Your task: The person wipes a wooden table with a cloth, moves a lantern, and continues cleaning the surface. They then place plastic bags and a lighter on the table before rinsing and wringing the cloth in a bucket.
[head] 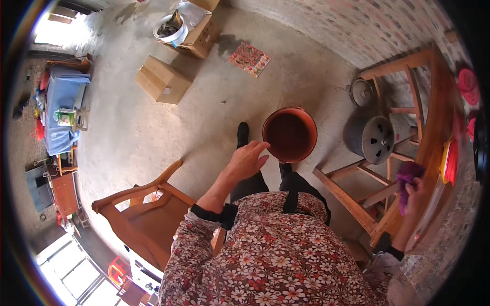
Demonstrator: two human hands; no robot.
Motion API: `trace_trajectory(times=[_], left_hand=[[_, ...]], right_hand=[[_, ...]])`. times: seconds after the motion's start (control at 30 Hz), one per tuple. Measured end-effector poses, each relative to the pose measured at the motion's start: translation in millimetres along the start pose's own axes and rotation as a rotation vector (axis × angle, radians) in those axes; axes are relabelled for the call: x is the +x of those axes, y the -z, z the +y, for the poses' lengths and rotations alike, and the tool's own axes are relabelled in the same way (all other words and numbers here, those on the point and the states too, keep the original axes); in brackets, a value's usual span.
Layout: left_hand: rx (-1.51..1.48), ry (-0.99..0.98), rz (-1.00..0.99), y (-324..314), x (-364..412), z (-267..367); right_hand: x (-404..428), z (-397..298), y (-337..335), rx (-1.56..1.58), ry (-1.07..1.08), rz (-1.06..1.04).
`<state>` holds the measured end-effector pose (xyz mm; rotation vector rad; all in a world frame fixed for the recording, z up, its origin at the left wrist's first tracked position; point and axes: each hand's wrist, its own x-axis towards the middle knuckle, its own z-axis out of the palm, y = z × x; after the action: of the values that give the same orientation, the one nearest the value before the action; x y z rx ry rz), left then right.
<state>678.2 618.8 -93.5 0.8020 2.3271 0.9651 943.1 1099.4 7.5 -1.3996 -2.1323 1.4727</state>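
My left hand (247, 160) hangs empty in front of my body, thumb and fingers apart. Its fingertips appear beside the near left rim of a reddish-brown bucket (306, 114) on the concrete floor. The bucket's inside is dark, so what it holds is hard to make out. Out to the right, my right hand (413, 197) grips a bunched purple cloth (409, 172) at a wooden table (440, 103). Whether the cloth touches the tabletop I cannot tell. A red and yellow round item (449, 160) sits on the table just beyond that hand.
A dark metal pot (373, 139) and a round lid (361, 93) are by the table legs. To my left stands a wooden chair (153, 218). Farther off are cardboard boxes (164, 82), a white bucket (180, 36) and a patterned sheet (249, 59) on the floor.
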Motion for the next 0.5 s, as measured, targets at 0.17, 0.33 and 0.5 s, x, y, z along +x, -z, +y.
trace_trajectory(times=[0.17, 0.33, 0.5], left_hand=[[-0.005, 0.046, -0.004, 38, 27, -50], [0.021, 0.089, -0.138, 64, 39, -99], [-0.026, 0.194, -0.176, 78, 49, -123]], right_hand=[[-25, -7, -172, 0.336, -0.248, -0.226], [-30, -4, -291, 0.234, -0.507, -0.200], [-18, 41, -342, -0.336, 0.261, -0.319]])
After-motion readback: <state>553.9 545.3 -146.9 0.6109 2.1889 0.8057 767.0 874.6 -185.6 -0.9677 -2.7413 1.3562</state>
